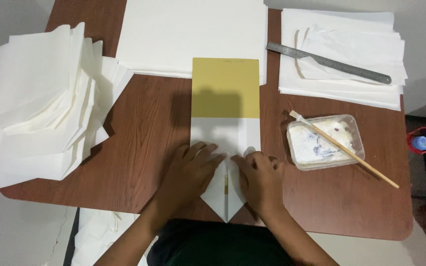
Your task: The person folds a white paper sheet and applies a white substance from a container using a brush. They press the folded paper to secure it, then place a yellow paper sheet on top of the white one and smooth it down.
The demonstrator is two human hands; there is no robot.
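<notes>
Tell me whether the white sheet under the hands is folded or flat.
Folded. The white sheet has its near corners turned in to a point, both flaps meeting at a centre seam, pressed by the left hand and right hand.

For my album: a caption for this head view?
Left hand and right hand press a folded white paper sheet over a yellow card.
</notes>
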